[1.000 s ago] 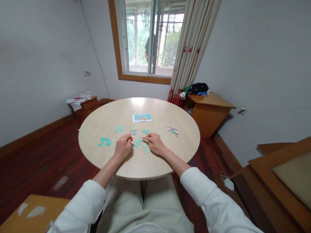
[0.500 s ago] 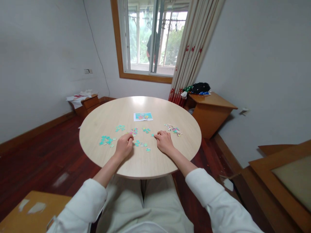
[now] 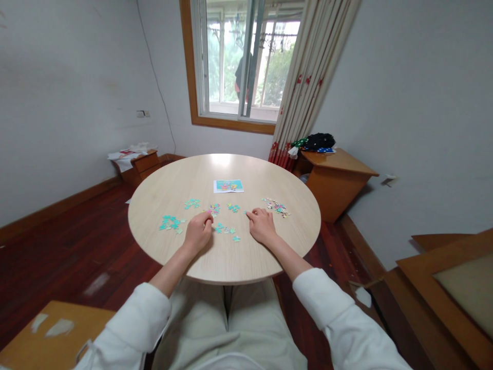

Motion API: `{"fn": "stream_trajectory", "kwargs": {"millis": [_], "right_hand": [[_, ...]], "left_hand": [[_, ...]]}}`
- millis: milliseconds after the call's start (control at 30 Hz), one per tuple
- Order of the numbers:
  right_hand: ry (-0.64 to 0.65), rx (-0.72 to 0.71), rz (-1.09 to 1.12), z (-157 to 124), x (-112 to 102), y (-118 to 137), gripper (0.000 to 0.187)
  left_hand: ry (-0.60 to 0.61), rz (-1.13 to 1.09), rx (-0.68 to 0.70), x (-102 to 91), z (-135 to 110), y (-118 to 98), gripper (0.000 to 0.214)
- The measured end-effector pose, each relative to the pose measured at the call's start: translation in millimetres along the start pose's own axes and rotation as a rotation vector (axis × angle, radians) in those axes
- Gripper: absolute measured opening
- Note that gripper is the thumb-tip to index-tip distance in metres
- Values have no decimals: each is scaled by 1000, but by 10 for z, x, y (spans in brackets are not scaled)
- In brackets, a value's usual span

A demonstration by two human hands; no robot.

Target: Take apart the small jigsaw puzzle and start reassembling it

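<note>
On the round table (image 3: 154,190) lie loose jigsaw puzzle pieces in small clusters. My left hand (image 3: 198,231) rests with curled fingers beside a pink and multicoloured cluster (image 3: 214,207); anything inside its grip is hidden. A teal puzzle piece (image 3: 245,213) peeks out at the fingertips of my right hand (image 3: 262,225), whose thumb and fingers are closed on it at the tabletop. Between the hands are more teal pieces (image 3: 219,227) and a single piece (image 3: 236,238) nearer me. Another small cluster (image 3: 233,207) sits just beyond them.
A picture card (image 3: 228,186) of the puzzle lies farther back. Teal pieces (image 3: 169,222) are spread at the left, a smaller group (image 3: 192,203) behind them, and a mixed pile (image 3: 278,207) at the right. A wooden desk (image 3: 339,169) with cloths stands behind the table.
The teal piece at my right fingertips is now more covered by the fingers. Both hands stay in nearly the same place; the view has shifted slightly.
</note>
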State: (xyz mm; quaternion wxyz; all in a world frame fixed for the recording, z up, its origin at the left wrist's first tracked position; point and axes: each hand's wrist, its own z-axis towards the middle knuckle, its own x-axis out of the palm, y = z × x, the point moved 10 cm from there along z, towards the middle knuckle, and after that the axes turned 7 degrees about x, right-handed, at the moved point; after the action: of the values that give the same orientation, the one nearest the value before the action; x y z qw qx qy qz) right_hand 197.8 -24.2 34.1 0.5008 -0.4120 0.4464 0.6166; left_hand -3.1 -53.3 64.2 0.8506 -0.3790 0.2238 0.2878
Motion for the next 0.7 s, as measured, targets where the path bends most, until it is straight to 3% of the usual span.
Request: {"fn": "stream_trajectory", "kwargs": {"millis": [167,400,533,700], "right_hand": [[-11,117,-35,281,73,-187,36],[-12,68,-58,490,112,-50,35],[-42,22,-147,340,-8,-22,34],[-56,-29,-234,-123,-179,-124,31]], "left_hand": [[2,5,-5,10,-1,7,17],[5,8,-24,-10,-9,20,18],[20,36,-15,-18,-56,-10,19],[56,107,68,-28,-170,-132,20]]}}
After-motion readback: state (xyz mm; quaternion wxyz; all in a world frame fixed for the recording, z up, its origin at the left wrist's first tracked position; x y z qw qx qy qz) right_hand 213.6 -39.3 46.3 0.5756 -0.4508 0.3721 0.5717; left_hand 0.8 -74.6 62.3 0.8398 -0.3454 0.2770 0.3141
